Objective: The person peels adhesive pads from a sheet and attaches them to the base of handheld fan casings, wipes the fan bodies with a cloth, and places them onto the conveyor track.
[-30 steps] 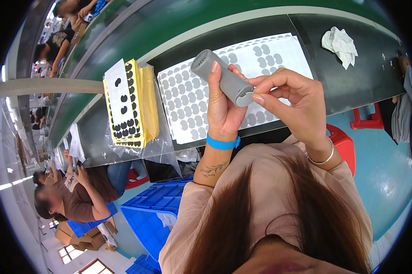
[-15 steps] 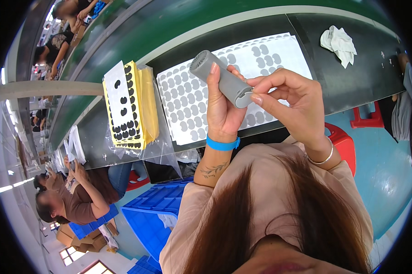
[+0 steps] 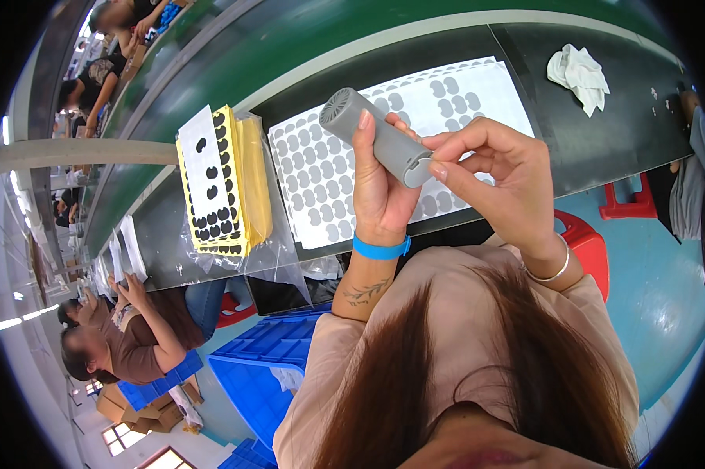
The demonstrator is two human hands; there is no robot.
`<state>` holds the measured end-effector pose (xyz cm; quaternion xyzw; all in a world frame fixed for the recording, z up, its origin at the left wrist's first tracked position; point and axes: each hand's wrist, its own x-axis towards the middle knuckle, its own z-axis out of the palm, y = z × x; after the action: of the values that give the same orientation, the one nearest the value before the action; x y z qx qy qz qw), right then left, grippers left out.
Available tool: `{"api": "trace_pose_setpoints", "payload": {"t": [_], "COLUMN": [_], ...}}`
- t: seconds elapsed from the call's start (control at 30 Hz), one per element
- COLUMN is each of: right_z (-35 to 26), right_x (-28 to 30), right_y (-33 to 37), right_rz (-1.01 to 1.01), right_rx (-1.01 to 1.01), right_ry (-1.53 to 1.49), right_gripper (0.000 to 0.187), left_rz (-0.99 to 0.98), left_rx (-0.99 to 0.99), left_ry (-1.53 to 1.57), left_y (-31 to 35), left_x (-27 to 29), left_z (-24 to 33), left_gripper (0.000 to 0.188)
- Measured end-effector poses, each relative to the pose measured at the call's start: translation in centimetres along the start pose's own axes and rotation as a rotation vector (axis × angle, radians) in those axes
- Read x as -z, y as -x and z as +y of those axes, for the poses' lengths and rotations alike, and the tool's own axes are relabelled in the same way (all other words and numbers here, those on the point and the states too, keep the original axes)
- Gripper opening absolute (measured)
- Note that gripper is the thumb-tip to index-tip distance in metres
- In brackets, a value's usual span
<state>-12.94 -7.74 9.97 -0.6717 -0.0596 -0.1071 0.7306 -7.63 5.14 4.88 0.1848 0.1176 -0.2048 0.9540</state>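
Note:
My left hand (image 3: 382, 195) is wrapped round a grey handheld fan (image 3: 377, 133), a tube with a slotted round grille at its upper left end. It is held tilted above the sheets, the other end down to the right. At that lower end, my right hand (image 3: 509, 176) is closed in a pinch, thumb and forefinger on the edge of a small grey sticker (image 3: 419, 173) that lies against the end face. How much of it is stuck down, I cannot tell. Beneath the hands are white sheets of grey bean-shaped stickers (image 3: 321, 176), with some spots bare.
On the left, a stack of yellow sheets (image 3: 251, 180) with black stickers sits on clear plastic. A crumpled white cloth (image 3: 579, 74) lies on the dark table (image 3: 626, 133) at right. A blue crate (image 3: 258, 356) and red stools (image 3: 583, 246) stand below; co-workers sit at left.
The fan has turned slightly in my left hand, its grille end shifting a little left. A small slot near its lower end now shows. My right hand stays pinched at the sticker.

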Motion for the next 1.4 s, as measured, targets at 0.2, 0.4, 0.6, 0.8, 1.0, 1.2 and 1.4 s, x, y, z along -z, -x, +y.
{"api": "trace_pose_setpoints", "payload": {"t": [0.2, 0.4, 0.6, 0.8, 1.0, 1.2, 1.4], "right_z": [-0.2, -0.2, -0.3, -0.1, -0.7, 1.2, 3.4], "right_x": [-0.2, -0.3, -0.3, 0.1, 0.9, 1.3, 0.6], "right_y": [0.0, 0.0, 0.0, 0.0, -0.6, -0.7, -0.1], "right_rz": [0.002, 0.007, 0.012, 0.026, -0.086, -0.298, -0.119], "right_rx": [0.004, 0.003, -0.003, 0.037, 0.137, 0.373, 0.353], "right_ry": [-0.012, -0.028, -0.027, 0.1, 0.408, 0.645, 0.651], "right_gripper": [0.01, 0.009, 0.009, 0.012, 0.039, 0.043, 0.041], "left_rz": [0.001, -0.008, -0.019, 0.041, 0.15, 0.115, -0.211], "left_rx": [-0.024, -0.038, -0.078, -0.067, 0.069, 0.253, 0.401], "left_ry": [-0.008, -0.015, -0.062, -0.047, -0.008, -0.097, -0.483], "left_y": [0.3, 0.3, 0.4, 0.3, 0.4, 1.7, 3.1], "left_x": [-0.3, -0.2, -0.2, -0.6, -0.1, -0.9, 1.6], "left_z": [0.1, 0.1, 0.1, -0.2, -0.6, -0.9, 0.1], "left_gripper": [0.037, 0.038, 0.038, 0.037, 0.033, 0.041, 0.058]}}
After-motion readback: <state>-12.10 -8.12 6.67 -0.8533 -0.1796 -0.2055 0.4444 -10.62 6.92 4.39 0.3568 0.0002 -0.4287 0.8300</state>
